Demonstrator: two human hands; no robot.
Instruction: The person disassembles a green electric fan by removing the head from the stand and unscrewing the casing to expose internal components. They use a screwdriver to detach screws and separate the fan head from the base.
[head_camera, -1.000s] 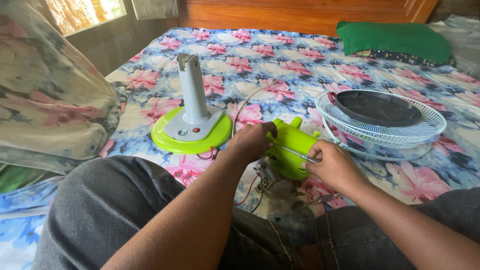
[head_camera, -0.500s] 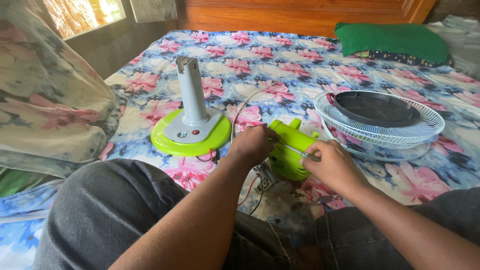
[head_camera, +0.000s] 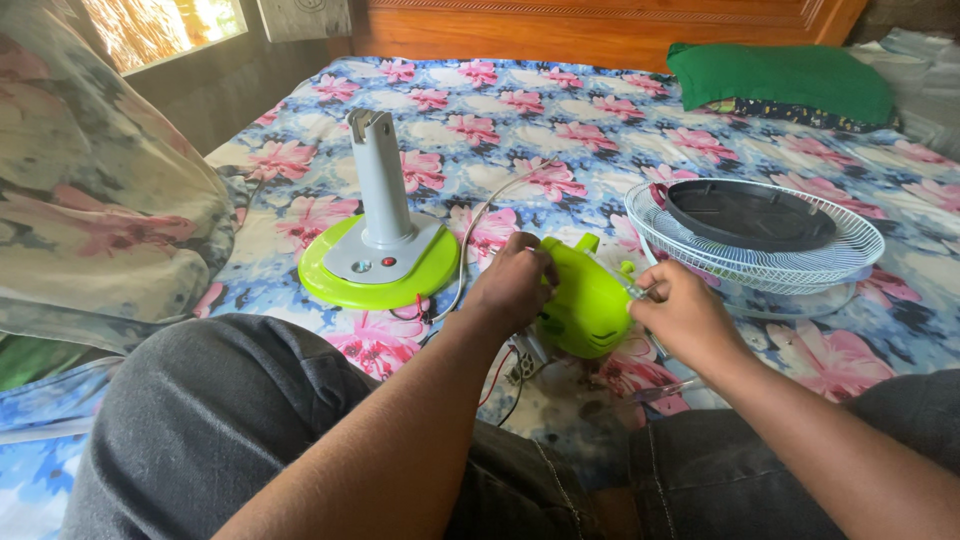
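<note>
You're gripping the lime-green fan motor housing (head_camera: 585, 300) on the floral bedsheet (head_camera: 560, 130) with your left hand (head_camera: 512, 283). Your right hand (head_camera: 682, 312), pinching the screwdriver (head_camera: 632, 290), has pulled its tip off the housing; seems that screw is finished. Fan base (head_camera: 380, 262) and grille (head_camera: 755, 240) are sitting nearby.

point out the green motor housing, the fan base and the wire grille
green motor housing (head_camera: 590, 305), head view, on its rounded top shell
fan base (head_camera: 330, 285), head view, on the green rim at left
wire grille (head_camera: 850, 262), head view, on its white outer wires
</note>
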